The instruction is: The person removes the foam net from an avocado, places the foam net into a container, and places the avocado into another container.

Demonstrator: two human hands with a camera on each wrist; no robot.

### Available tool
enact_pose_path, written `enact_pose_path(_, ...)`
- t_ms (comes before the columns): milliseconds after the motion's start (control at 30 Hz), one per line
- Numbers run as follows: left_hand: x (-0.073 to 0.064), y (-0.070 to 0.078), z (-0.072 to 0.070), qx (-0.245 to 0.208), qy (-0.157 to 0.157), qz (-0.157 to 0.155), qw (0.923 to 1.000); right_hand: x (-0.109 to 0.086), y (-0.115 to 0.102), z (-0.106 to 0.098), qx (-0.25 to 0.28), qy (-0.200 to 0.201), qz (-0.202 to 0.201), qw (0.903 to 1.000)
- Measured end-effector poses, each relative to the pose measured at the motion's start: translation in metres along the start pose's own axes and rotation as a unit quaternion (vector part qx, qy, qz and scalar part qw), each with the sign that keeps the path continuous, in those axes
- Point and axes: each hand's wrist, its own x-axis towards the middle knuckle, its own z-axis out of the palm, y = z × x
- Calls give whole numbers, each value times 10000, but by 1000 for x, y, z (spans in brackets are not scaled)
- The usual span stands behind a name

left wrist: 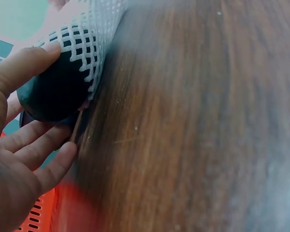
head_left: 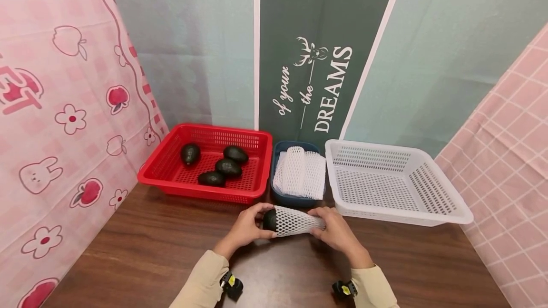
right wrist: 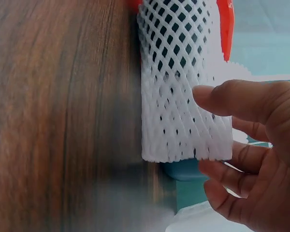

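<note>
A dark avocado [head_left: 269, 221] lies partly inside a white foam net sleeve [head_left: 295, 221], just above the tabletop near the middle. My left hand [head_left: 246, 228] grips the avocado's bare end, thumb on one side and fingers on the other; in the left wrist view the thumb tip meets the sleeve's edge [left wrist: 89, 72]. At the sleeve's flat, narrower end, my right hand [head_left: 336, 229] pinches the net between thumb and fingers. The right wrist view shows the loose end of the net [right wrist: 186, 135] reaching past the thumb tip, with dark avocado showing through the mesh farther up.
A red basket [head_left: 201, 195] at the back left holds several avocados [head_left: 229, 167]. Beside it, a blue bin [head_left: 295, 201] contains stacked white net sleeves [head_left: 295, 170]. At the back right stands a white basket [head_left: 398, 215]. Patterned cloths hang behind and at both sides.
</note>
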Motion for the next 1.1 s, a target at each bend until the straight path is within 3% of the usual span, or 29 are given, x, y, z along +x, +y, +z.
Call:
enact_pose_path(167, 1, 2, 2, -86, -11, -92, 9999, 3, -1, 5, 80, 4, -227, 9997)
enact_pose_path(367, 2, 7, 3, -502, -60, -350, 9981, 7, -5, 11, 147, 67, -686, 9975)
enact_pose_path(600, -1, 37, -5, -708, -67, -234, 9972, 10, -11, 17, -28, 164, -829, 9964)
enact_pose_path(700, -2, 43, -7, -681, -105, -256, 9973, 11, -12, 19, -80, 148, -828, 9964)
enact_pose_path(767, -1, 42, -7, -665, -111, -213, 9975, 11, -12, 19, -82, 119, -812, 9966)
enact_pose_path(1000, 3, 10, 3, -500, -55, -214, 9985, 11, -11, 16, -53, 84, -745, 9972)
enact_pose_path(1100, 3, 6, 4, -454, -53, -193, 9988, 9, -11, 14, 13, 164, -678, 9976)
